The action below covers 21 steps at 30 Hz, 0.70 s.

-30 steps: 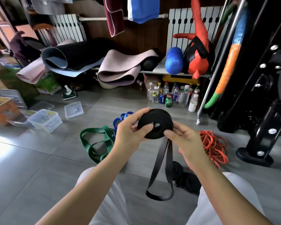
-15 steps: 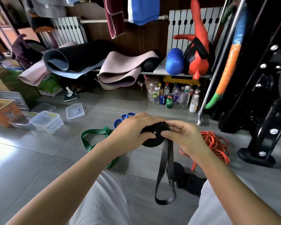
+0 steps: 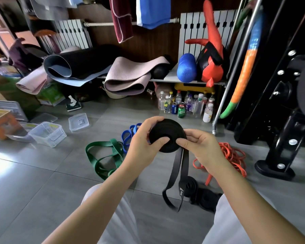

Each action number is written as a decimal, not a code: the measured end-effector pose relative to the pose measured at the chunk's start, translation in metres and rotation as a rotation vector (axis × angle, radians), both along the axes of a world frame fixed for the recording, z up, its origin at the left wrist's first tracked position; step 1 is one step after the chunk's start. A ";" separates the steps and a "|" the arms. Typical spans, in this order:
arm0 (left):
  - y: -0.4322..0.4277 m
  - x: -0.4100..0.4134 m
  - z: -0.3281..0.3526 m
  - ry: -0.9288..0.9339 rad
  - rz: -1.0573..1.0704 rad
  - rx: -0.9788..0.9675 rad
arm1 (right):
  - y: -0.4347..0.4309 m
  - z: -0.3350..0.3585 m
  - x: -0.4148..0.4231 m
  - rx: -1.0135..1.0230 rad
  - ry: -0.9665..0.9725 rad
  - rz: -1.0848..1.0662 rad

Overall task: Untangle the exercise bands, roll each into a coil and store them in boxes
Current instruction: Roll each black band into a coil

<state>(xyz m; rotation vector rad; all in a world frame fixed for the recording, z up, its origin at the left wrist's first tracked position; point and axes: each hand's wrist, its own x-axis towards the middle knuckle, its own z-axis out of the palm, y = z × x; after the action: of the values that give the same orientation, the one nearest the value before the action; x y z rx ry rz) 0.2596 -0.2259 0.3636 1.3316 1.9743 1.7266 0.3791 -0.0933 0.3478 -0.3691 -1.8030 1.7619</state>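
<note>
From my end I see both hands raised over the grey tiled floor point(image 3: 42, 173) with a black exercise band coil point(image 3: 167, 132) between them. The left hand point(image 3: 141, 147) curls round the coil's left edge, thumb pressed on its face near the centre hole. The right hand point(image 3: 202, 148) pinches the coil's right side, thumb on the face, fingers behind. A loose tail point(image 3: 175, 175) of the same band hangs down as a loop between the knees (its lower end is blurred). On the floor behind the hands lie a green band point(image 3: 102, 155) and a blue band point(image 3: 128, 138), tangled side by side, and to the right an orange band point(image 3: 234, 155) in a heap. More black bands point(image 3: 204, 196) lie by the right knee. A clear plastic box point(image 3: 48, 134) stands open well to the left, its lid point(image 3: 78, 121) just beside it
</note>
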 end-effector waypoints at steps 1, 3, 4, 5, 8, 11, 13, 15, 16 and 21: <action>-0.002 -0.002 0.002 0.041 -0.015 -0.065 | 0.002 0.000 0.000 0.059 -0.028 0.005; -0.005 -0.010 0.010 0.253 0.013 -0.255 | 0.004 0.000 0.000 0.168 -0.102 0.018; -0.007 -0.013 0.015 0.403 0.027 -0.359 | 0.004 -0.001 0.000 0.192 -0.131 0.026; -0.007 -0.016 0.019 0.547 0.013 -0.435 | 0.003 -0.001 -0.002 0.194 -0.150 0.036; -0.010 -0.019 0.027 0.854 -0.110 -0.542 | 0.000 0.000 -0.007 0.198 -0.170 0.054; -0.014 -0.025 0.030 0.799 -0.141 -0.523 | -0.003 0.001 -0.009 0.171 -0.149 0.045; -0.016 -0.030 0.027 0.690 -0.126 -0.429 | -0.004 0.001 -0.008 0.143 -0.122 0.047; -0.019 -0.032 0.023 0.566 -0.066 -0.329 | -0.006 0.001 -0.005 0.166 -0.106 0.049; -0.021 -0.032 0.020 0.497 -0.032 -0.278 | -0.008 0.002 -0.004 0.168 -0.090 0.048; -0.021 -0.021 0.011 0.210 0.055 -0.073 | -0.008 0.001 -0.002 0.118 -0.003 0.033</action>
<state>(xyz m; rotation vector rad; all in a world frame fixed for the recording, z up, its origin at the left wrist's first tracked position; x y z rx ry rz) 0.2386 -0.2470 0.3747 1.5002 2.1823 1.5770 0.3769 -0.1016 0.3485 -0.2955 -1.9153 1.6678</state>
